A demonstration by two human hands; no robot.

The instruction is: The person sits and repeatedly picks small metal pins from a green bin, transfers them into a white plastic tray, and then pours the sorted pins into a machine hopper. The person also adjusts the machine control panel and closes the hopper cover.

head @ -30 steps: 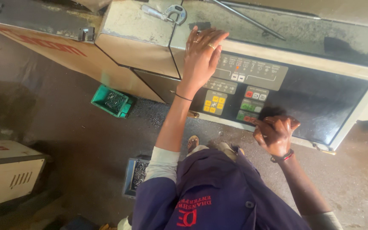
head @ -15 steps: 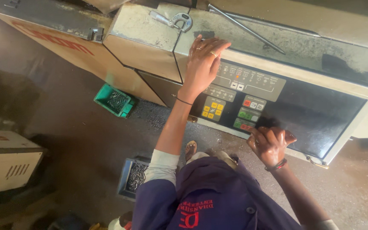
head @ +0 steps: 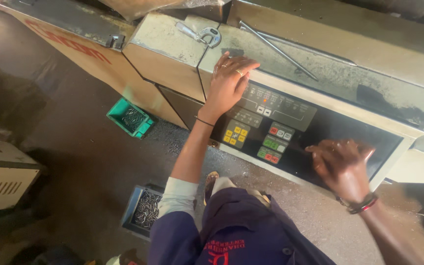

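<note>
Resting flat, fingers spread, left hand (head: 227,84) on control panel (head: 290,128) top edge; right hand (head: 340,166) blurred over panel, grip indeterminate.

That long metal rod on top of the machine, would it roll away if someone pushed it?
The metal rod looks thin, straight and round, so a sideways nudge would probably set it rolling across the flat machine top. It looks stiff, unlikely to bend when lifted. Being so slim, it is probably light, though one bent end, if there is one, might stop the roll.
</note>
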